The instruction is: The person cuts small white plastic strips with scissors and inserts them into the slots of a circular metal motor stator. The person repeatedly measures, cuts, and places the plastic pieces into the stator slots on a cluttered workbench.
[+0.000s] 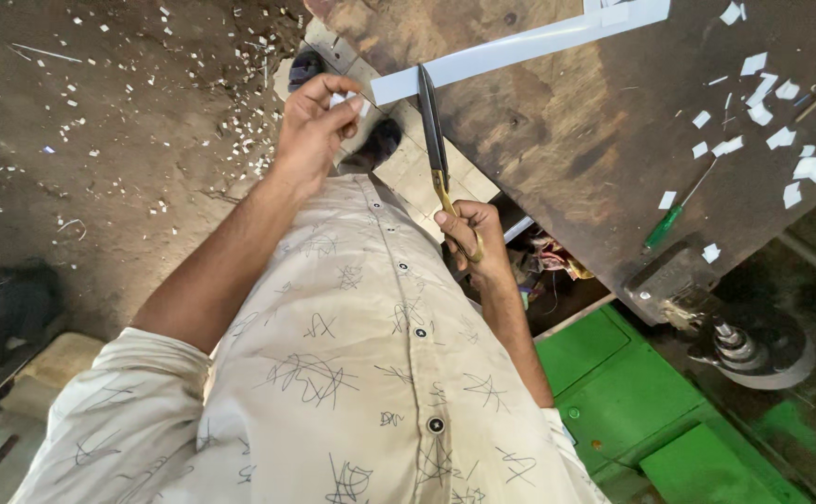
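My right hand [471, 239] grips the brass handles of long dark-bladed scissors [433, 126], whose blades cross the near end of a long white strip [520, 47] lying on the dark wooden table [567, 140]. My left hand [315, 121] pinches a small white piece at the strip's left end, just off the table edge. My cream patterned shirt fills the lower middle of the view.
Small white cut pieces [781, 138] lie scattered on the table's right part and on the dirt floor [100, 121] at left. A green-handled screwdriver [665, 224] lies near the table edge. A green machine body [651, 401] and a metal fitting [744, 341] sit at lower right.
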